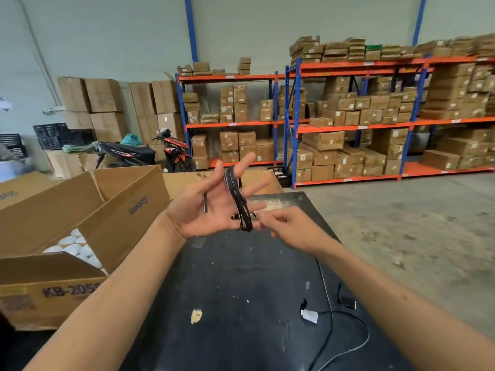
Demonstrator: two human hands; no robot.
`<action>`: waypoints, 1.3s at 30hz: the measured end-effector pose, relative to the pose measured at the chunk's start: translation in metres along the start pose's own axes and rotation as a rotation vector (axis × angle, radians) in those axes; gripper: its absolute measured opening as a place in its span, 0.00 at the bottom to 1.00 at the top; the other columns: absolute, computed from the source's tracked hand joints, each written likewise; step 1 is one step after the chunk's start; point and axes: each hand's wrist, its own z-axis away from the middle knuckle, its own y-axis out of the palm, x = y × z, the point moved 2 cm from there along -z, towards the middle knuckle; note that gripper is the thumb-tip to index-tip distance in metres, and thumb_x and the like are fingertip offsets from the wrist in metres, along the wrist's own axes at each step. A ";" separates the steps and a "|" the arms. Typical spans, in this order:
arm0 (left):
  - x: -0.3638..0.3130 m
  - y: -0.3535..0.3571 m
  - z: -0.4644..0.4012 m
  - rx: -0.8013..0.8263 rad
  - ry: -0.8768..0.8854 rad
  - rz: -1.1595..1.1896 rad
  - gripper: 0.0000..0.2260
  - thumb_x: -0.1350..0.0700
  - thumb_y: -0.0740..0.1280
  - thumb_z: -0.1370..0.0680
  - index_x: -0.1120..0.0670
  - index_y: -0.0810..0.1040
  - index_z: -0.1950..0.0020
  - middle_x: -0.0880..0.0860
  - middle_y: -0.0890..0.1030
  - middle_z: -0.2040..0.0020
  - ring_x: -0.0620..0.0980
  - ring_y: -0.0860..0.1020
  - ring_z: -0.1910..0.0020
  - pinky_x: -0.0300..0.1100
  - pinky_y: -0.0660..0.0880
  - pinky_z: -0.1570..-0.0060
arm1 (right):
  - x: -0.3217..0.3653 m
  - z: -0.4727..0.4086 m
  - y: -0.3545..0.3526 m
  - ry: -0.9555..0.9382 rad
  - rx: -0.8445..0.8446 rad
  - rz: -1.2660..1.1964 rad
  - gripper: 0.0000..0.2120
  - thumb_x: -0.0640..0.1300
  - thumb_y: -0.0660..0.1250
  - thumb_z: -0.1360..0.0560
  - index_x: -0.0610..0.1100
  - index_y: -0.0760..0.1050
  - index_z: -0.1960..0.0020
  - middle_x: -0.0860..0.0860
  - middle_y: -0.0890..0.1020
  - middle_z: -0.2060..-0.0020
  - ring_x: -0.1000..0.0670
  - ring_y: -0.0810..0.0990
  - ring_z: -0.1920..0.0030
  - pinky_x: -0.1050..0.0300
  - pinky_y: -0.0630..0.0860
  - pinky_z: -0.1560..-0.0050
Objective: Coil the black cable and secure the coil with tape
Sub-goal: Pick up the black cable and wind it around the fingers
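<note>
Left hand: was bare, with no glove, ring or band showing.
Right hand: was bare too, nothing worn on the fingers.
Wrists: carried no watch or bracelet.
Forearms: were uncovered along their whole visible length; no sleeve edge came into the picture.
Fingernails: too blurred to tell.

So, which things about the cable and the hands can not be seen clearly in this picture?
- Head view: black cable, how many turns lie around the left hand; strands overlap and blur.
- Right hand: whether its fingers pinch the cable; its own knuckles hide the contact.
- Loose cable on the black table: its far end is cut off by the bottom edge.
- Tape: none recognisable; the white tag is too small to identify.
</note>
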 end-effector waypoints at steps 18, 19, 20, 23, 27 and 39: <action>0.074 -0.035 0.002 -0.076 -0.491 -0.243 0.25 0.33 0.61 0.23 0.32 0.64 0.26 0.37 0.71 0.28 0.47 0.54 0.34 0.50 0.57 0.36 | 0.056 -0.029 -0.082 -0.099 -0.222 0.015 0.11 0.58 0.77 0.29 0.50 0.87 0.58 0.57 0.86 0.67 0.62 0.75 0.73 0.70 0.72 0.73; 0.072 -0.025 0.000 -0.009 -0.473 -0.207 0.25 0.34 0.60 0.22 0.33 0.63 0.25 0.40 0.69 0.25 0.48 0.54 0.31 0.52 0.53 0.32 | 0.051 -0.034 -0.081 -0.103 -0.233 0.034 0.11 0.58 0.77 0.29 0.50 0.87 0.58 0.56 0.86 0.68 0.63 0.76 0.71 0.70 0.73 0.71; 0.067 -0.015 -0.001 0.038 -0.428 -0.160 0.26 0.36 0.59 0.21 0.34 0.61 0.24 0.44 0.66 0.22 0.50 0.55 0.28 0.55 0.51 0.29 | 0.043 -0.038 -0.077 -0.096 -0.225 0.044 0.11 0.57 0.77 0.29 0.50 0.87 0.57 0.56 0.84 0.69 0.63 0.76 0.71 0.69 0.72 0.69; 0.037 0.007 -0.002 0.083 -0.205 -0.026 0.27 0.40 0.56 0.20 0.39 0.56 0.21 0.52 0.56 0.19 0.60 0.51 0.22 0.63 0.44 0.26 | 0.016 -0.033 -0.043 -0.053 -0.106 0.015 0.08 0.49 0.73 0.24 0.51 0.86 0.60 0.57 0.84 0.70 0.61 0.79 0.70 0.64 0.76 0.65; 0.002 -0.006 -0.004 -0.188 0.060 -0.014 0.25 0.39 0.54 0.20 0.39 0.60 0.22 0.55 0.62 0.21 0.63 0.59 0.23 0.68 0.55 0.28 | 0.002 0.001 0.020 0.010 0.032 -0.123 0.18 0.53 0.64 0.17 0.48 0.83 0.62 0.59 0.74 0.77 0.62 0.67 0.78 0.66 0.64 0.73; 0.051 -0.064 0.023 -0.411 -0.328 -0.240 0.24 0.34 0.55 0.21 0.34 0.66 0.26 0.46 0.60 0.20 0.46 0.58 0.27 0.51 0.59 0.32 | 0.066 0.004 -0.051 -0.040 -0.001 -0.138 0.14 0.61 0.72 0.27 0.51 0.87 0.56 0.57 0.76 0.74 0.57 0.66 0.76 0.66 0.63 0.77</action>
